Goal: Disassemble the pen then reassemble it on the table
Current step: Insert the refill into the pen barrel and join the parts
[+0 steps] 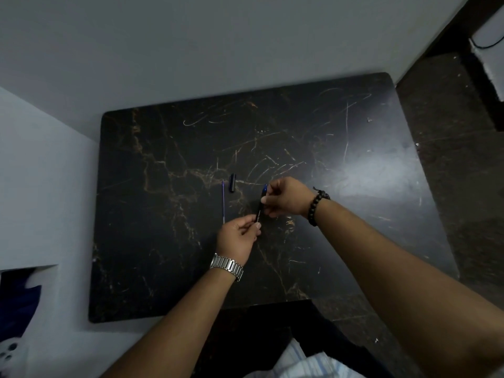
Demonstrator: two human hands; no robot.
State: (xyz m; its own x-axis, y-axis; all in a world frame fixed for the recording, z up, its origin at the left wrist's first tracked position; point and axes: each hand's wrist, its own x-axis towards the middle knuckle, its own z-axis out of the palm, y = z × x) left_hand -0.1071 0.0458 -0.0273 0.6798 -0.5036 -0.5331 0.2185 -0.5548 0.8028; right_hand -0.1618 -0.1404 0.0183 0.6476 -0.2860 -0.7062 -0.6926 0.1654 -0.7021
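Observation:
A dark pen barrel (259, 207) with white lettering and a blue far end is held above the black marble table (169, 241). My left hand (237, 238) pinches its near end. My right hand (283, 196) grips its far part, fingers around the blue end. A thin blue ink refill (223, 204) lies on the table just left of the hands, pointing away from me. A short black cap (232, 182) lies beside the refill's far end.
White walls border the table at the back and on the left. A dark patterned floor (450, 159) lies to the right. A steel watch is on my left wrist, a bead bracelet on my right.

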